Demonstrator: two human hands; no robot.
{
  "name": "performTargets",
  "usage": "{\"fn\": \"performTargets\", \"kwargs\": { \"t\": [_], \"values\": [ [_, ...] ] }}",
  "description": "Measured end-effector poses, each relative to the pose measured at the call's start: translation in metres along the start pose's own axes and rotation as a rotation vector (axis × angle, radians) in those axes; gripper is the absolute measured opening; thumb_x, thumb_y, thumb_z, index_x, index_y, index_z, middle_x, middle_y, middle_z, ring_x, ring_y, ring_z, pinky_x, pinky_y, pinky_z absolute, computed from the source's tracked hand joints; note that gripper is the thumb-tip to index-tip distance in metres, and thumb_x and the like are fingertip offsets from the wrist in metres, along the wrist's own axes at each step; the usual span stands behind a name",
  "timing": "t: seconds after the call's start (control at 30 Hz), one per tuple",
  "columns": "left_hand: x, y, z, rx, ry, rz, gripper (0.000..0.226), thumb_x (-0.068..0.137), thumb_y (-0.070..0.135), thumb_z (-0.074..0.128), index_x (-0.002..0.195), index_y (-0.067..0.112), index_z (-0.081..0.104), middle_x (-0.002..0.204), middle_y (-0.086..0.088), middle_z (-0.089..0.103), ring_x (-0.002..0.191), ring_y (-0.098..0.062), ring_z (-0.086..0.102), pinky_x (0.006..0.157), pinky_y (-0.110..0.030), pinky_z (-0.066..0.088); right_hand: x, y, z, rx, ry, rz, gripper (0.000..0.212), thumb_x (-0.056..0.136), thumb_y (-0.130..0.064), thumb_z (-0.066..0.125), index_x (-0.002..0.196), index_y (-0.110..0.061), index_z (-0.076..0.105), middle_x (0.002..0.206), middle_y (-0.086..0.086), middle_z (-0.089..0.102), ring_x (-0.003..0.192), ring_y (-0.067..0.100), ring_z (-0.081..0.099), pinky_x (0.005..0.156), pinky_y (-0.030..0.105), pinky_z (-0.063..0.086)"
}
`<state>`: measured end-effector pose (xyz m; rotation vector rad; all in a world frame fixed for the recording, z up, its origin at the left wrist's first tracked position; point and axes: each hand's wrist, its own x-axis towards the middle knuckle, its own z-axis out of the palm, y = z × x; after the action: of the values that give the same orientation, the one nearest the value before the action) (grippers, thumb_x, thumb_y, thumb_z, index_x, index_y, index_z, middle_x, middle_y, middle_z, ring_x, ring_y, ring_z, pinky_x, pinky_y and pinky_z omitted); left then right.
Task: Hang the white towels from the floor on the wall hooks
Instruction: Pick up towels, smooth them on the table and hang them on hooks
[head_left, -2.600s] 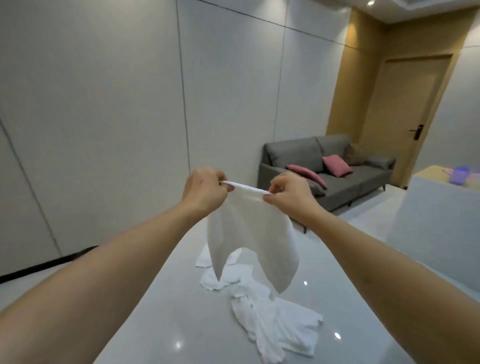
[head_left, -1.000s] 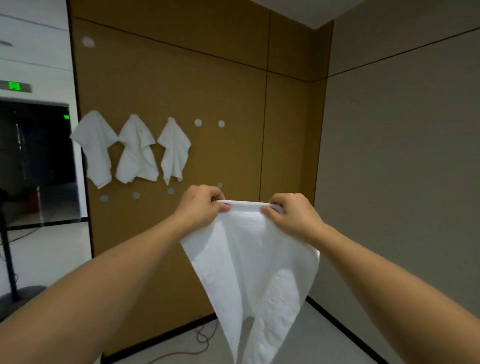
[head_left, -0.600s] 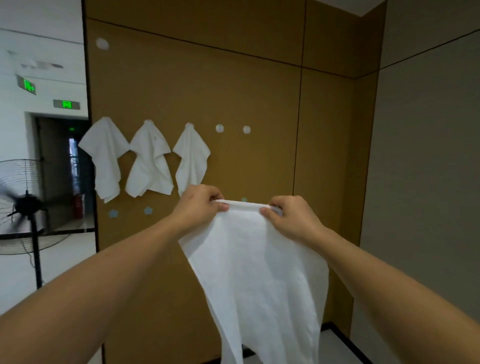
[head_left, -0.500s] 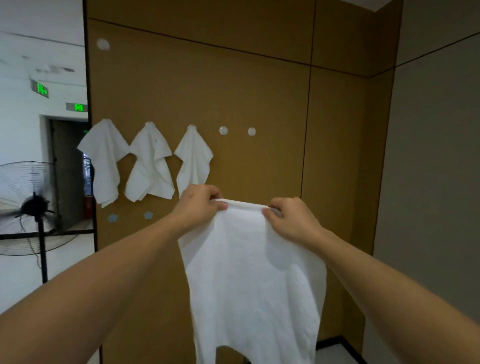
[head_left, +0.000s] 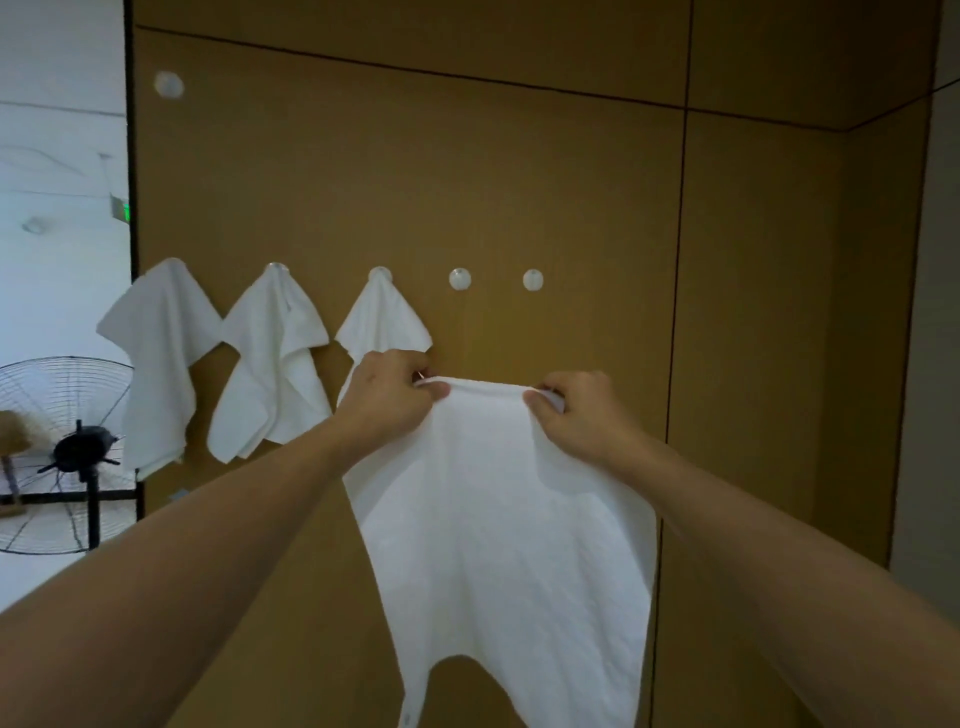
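Observation:
A white towel (head_left: 498, 530) hangs stretched between my hands in front of the brown wall. My left hand (head_left: 387, 392) pinches its top edge at one end, my right hand (head_left: 576, 413) pinches the other end. Above the hands, two round white hooks are bare: one hook (head_left: 460, 279) and a second hook (head_left: 533, 279) to its right. Left of them, three white towels hang on hooks: the far-left towel (head_left: 156, 358), the middle towel (head_left: 275, 364) and the nearest towel (head_left: 382, 319), partly hidden by my left hand.
A standing fan (head_left: 78, 452) is at the left, past the brown wall's edge. A lone round hook (head_left: 168, 84) sits high on the wall. A grey wall (head_left: 930, 338) meets the brown one at the right corner.
I have turned from the towels on the floor to the hook wall and come closer to it. Both hands keep the same hold on the towel's top edge.

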<state>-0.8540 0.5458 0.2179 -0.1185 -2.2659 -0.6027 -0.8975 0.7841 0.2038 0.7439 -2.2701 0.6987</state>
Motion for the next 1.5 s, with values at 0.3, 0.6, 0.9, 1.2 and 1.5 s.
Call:
{"fn": "performTargets", "kwargs": {
  "t": [0.3,0.6,0.9,1.2,1.5],
  "values": [
    [0.157,-0.061,0.065,-0.153,0.158,0.222,0.019,0.088,0.017,0.063,0.083,0.035,0.068,0.085,0.012,0.069,0.083,-0.005,0.062,0.078,-0.025,0.046,0.152,0.072,0.075,-0.191,0.319,-0.420,0.012,0.094,-0.017,0.055,0.098,-0.012,0.065,0.075,0.002,0.065,0.061,0.020,0.058,0.055,0.030,0.045],
    [0.300,-0.121,0.115,0.152,0.229,0.444,0.040,0.090,0.007,0.053,0.114,0.032,0.073,0.086,0.002,0.065,0.084,-0.016,0.059,0.078,-0.034,0.048,0.309,0.133,0.137,-0.350,0.435,-0.516,0.042,0.094,-0.039,0.040,0.106,-0.020,0.076,0.063,0.005,0.060,0.050,0.026,0.057,0.048,0.027,0.042],
    [0.400,-0.139,0.137,0.459,0.466,0.472,0.037,0.089,0.003,0.058,0.111,0.027,0.074,0.076,0.000,0.053,0.067,-0.022,0.054,0.062,-0.027,0.032,0.440,0.159,0.161,-0.409,0.410,-0.534,0.034,0.103,-0.036,0.042,0.125,-0.025,0.065,0.090,0.011,0.064,0.080,0.031,0.063,0.065,0.031,0.038],
    [0.450,-0.151,0.178,0.526,0.505,0.208,0.034,0.092,0.011,0.052,0.113,0.028,0.074,0.083,0.003,0.051,0.073,-0.020,0.051,0.065,-0.030,0.033,0.514,0.177,0.193,-0.049,0.269,-0.425,0.032,0.093,-0.030,0.046,0.079,-0.018,0.071,0.072,-0.003,0.068,0.068,0.019,0.061,0.065,0.036,0.051],
    [0.438,-0.162,0.223,0.316,0.555,0.139,0.025,0.091,0.014,0.051,0.087,0.018,0.075,0.080,0.007,0.056,0.079,-0.010,0.049,0.067,-0.013,0.026,0.495,0.176,0.229,0.272,0.244,-0.268,0.051,0.100,-0.038,0.040,0.055,-0.016,0.043,0.052,-0.003,0.047,0.048,0.014,0.042,0.051,0.029,0.029]
  ]
}}
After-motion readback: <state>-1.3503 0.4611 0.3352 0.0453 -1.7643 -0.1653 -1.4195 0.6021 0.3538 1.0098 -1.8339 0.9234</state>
